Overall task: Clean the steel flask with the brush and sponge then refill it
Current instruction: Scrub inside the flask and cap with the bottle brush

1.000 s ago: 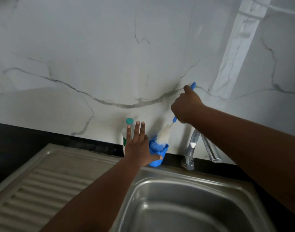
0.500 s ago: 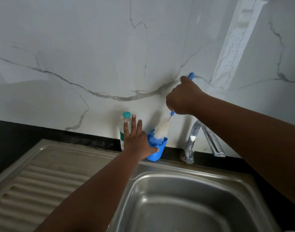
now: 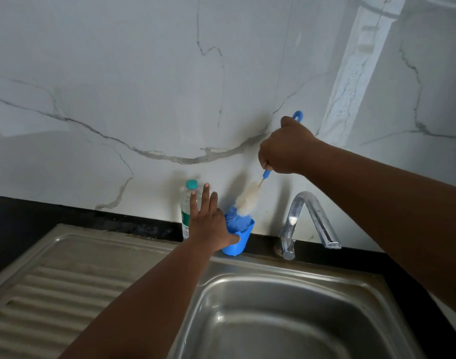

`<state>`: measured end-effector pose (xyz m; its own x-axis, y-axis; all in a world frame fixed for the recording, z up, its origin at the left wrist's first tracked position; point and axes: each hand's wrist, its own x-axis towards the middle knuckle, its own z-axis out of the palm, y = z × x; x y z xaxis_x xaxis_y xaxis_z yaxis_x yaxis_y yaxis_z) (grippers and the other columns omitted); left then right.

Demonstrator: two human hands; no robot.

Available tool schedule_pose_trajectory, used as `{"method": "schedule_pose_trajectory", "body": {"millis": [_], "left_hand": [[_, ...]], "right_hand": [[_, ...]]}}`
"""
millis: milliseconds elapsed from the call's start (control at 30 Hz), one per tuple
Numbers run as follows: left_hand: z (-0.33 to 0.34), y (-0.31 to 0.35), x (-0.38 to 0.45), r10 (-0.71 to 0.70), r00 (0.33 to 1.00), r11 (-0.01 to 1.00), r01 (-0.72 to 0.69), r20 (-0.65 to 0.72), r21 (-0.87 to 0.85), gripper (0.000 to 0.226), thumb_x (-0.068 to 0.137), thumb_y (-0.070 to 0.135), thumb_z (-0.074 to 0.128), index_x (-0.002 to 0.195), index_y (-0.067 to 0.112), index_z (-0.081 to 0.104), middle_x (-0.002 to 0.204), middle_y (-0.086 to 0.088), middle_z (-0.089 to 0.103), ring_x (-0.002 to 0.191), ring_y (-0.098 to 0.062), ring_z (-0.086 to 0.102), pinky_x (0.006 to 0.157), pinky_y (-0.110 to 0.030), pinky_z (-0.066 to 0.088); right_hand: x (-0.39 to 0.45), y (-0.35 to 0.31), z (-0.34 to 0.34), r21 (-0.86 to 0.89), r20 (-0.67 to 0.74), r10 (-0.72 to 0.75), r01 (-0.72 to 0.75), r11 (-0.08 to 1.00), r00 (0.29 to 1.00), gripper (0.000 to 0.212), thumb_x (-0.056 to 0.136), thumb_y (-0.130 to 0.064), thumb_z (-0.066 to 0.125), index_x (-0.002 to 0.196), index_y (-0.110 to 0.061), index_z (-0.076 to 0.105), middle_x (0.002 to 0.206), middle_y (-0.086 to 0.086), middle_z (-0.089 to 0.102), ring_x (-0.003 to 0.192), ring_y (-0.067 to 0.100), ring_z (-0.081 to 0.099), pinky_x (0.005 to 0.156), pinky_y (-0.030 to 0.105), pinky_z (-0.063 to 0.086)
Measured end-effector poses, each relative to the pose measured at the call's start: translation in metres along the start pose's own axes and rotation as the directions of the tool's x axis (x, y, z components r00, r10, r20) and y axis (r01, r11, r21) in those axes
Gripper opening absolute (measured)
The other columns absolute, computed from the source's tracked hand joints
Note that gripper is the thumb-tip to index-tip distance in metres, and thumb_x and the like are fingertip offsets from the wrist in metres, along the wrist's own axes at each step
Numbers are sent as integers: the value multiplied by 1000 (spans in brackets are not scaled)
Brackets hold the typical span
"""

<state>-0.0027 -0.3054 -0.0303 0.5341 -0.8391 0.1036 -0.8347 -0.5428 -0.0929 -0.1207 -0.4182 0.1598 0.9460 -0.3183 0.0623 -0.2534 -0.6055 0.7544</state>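
Nearest the camera, the steel sink basin (image 3: pixel 286 320) is seen at the front, with the ribbed drainboard (image 3: pixel 53 294) stretching to its left. Both forearms are reached across it toward the wall.

At the back rim of the sink, on the black surface (image 3: pixel 27 213), a blue cup (image 3: pixel 237 242) is steadied by the left hand (image 3: pixel 208 226): the thumb is pressed against the cup's front while the other fingers (image 3: pixel 205 195) are held straight and spread, pointing up toward the wall. Just behind that hand a clear plastic bottle (image 3: pixel 186 203) with a teal cap is stood upright against the wall, partly hidden by the fingers.

To the right of the cup, the chrome tap (image 3: pixel 307 218) is set at the back edge, its spout angled off to the right.

Further up, the bottle brush (image 3: pixel 247 198) is gripped by the right hand (image 3: pixel 286 149), fingers clenched round the blue handle, whose looped end is shown poking out above the fist. The brush is tilted, its pale bristles running down to the blue tuft sitting in the cup's mouth.

Behind everything, the white veined marble wall (image 3: pixel 144 86) is seen. The steel flask is nowhere in view.
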Motion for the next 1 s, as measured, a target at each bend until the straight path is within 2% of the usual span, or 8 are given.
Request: {"method": "schedule_pose_trajectory", "body": {"millis": [100,200,333,433,700,900,1000], "left_hand": [[0,3,-3,-2,1000,1000,2,-3,1,75,81,72,52,127,14,58,167,-9,-2,149,-32,-26,114,-56,-21],[-2,5,-6,-17,1000,999,18,-10,39,83,82,75,50,135,12,53,167,-12,-7,150,-33,-24,115,-56,-18],[-14,2,-16,-80,997,993,81,-19,80,119,76,84,49,155,1,16,165,-19,-14,149,-37,-23,114,-55,-21],[-22,-4,-24,-100,995,992,101,-19,71,127,74,86,48,157,1,3,164,-19,-17,149,-37,-25,114,-55,-22],[-28,-14,-58,-114,993,992,114,-2,62,127,76,83,51,157,2,-5,164,-18,-17,149,-36,-23,116,-55,-18],[-33,-23,-80,-130,991,989,131,-14,61,126,74,85,51,157,5,-1,165,-17,-12,151,-36,-20,117,-56,-14],[-37,-30,-92,-144,989,988,144,-15,51,124,74,85,51,157,6,3,166,-16,-10,151,-36,-17,119,-56,-10]], "right_hand": [[-10,19,-1,38,2,56,-56,998,998,22,84,-13,49,91,-25,66,82,-7,65,64,13,47,89,35,29],[-21,32,-3,81,-14,102,-101,992,995,20,87,-17,49,92,-27,66,82,-7,67,62,13,48,90,36,29],[-37,42,-10,79,-35,154,-151,985,987,19,88,-19,52,92,-32,65,79,-9,64,66,13,51,91,35,28],[-50,47,-19,73,-53,191,-187,980,980,19,89,-20,53,97,-33,64,76,-10,60,71,13,54,94,36,28],[-81,56,-44,78,-64,288,-283,956,955,18,91,-22,53,99,-33,65,82,-9,67,74,13,58,92,34,26],[-101,57,-57,114,-69,329,-320,940,942,19,91,-21,52,98,-34,64,86,-10,68,71,13,54,88,33,23],[-109,55,-65,117,-55,346,-338,934,937,18,92,-20,51,97,-34,61,81,-10,64,69,13,51,84,34,21]]}}
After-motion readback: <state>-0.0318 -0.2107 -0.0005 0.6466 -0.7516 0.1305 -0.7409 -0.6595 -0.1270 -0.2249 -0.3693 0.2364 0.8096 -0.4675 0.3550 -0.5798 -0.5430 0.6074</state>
